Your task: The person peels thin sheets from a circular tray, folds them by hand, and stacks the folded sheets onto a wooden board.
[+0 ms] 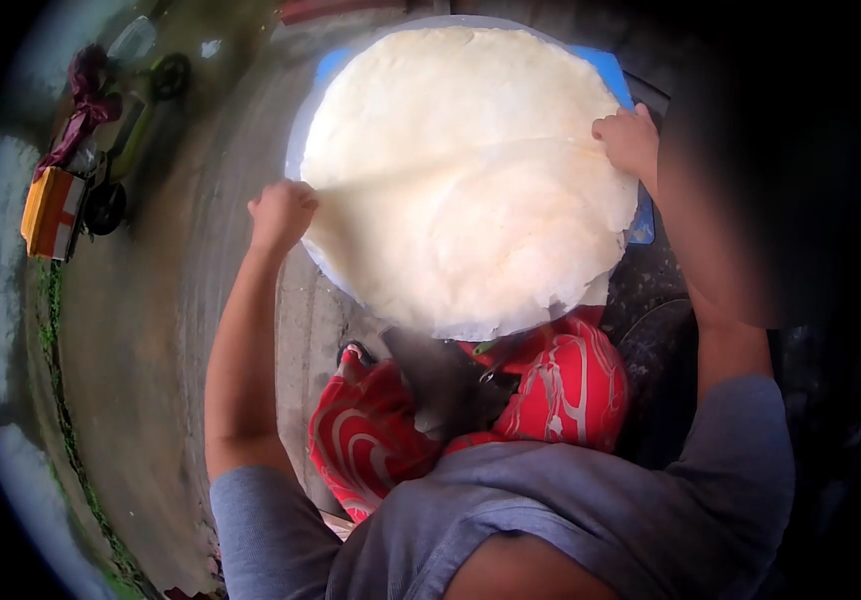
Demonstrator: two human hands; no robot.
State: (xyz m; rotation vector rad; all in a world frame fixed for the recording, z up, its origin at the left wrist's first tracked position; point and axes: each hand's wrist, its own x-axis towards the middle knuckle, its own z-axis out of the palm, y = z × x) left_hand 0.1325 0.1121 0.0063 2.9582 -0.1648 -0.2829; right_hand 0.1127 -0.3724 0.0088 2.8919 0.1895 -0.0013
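A large, round, pale sheet of thin dough [471, 100] lies in front of me, with a ragged near edge. My left hand [284, 213] is closed on its left edge. On the right side my right hand [631, 142] pinches the edge, thumb and fingers pressed together. Between the two hands a raised crease runs across the sheet, and the part nearer me looks like a separate layer or flap. Under the dough shows the rim of a translucent round sheet or board [296, 150]. Blue corners of a flat support [606, 75] stick out beneath it.
My knees in red patterned trousers [561, 385] are just below the near edge. To the left, on the paved ground [161, 330], stands a small green wheeled vehicle [131, 140] beside an orange and white box [51, 213]. A dark blurred shape covers the right side.
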